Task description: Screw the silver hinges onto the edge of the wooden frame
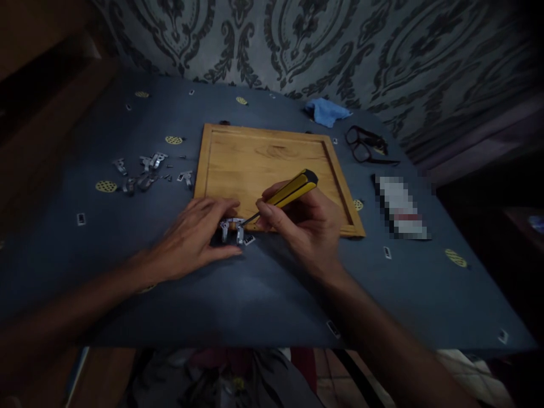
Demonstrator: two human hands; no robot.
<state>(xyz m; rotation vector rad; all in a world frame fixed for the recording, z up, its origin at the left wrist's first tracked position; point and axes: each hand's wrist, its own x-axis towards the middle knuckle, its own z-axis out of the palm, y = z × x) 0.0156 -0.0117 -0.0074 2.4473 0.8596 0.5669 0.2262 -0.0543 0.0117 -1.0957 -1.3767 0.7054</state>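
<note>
My right hand (304, 226) is closed round a yellow and black screwdriver (291, 191), whose tip rests on a small metal hinge (233, 228). The hinge lies on the blue tablecloth (255, 294) at the near edge of a square wooden board (272, 164). With thumb and fingers curled round its left side, my left hand (193, 238) pins the hinge down. Part of the hinge is hidden under those fingers.
Several more metal hinges and small screws (147, 170) lie scattered left of the board. Black glasses (365, 144) and a blue cloth (326, 110) sit at the far right. A blurred-out white object (402, 207) lies right of the board. A patterned wall stands behind the table.
</note>
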